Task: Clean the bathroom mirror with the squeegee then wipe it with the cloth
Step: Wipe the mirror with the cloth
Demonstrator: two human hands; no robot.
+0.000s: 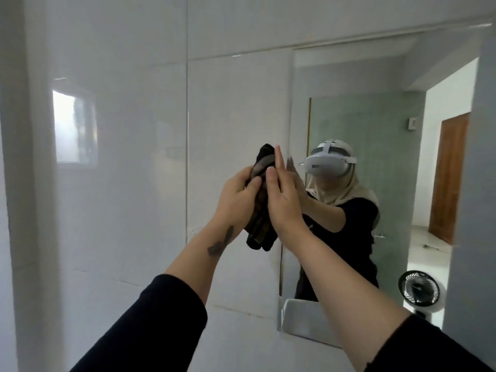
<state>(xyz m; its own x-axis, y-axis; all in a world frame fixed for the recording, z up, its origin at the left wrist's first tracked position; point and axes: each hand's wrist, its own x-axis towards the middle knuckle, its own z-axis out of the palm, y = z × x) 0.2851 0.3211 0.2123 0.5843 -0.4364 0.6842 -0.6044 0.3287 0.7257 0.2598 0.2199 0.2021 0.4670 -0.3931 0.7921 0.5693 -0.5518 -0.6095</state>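
The bathroom mirror [375, 124] hangs on the white tiled wall, filling the right half of the view. A dark bunched cloth [261, 210] is held up in front of the mirror's left edge. My left hand [237, 197] grips the cloth, fingers curled around its upper part. My right hand [284, 202] lies flat against the cloth's right side with fingers stretched upward. No squeegee is in view.
Glossy white wall tiles [120, 157] cover the left. The mirror reflects a person wearing a headset [327, 162], a green glass panel, a wooden door [448, 178] and a black fan [418, 288]. A white shelf edge [303, 315] sits at the mirror's bottom.
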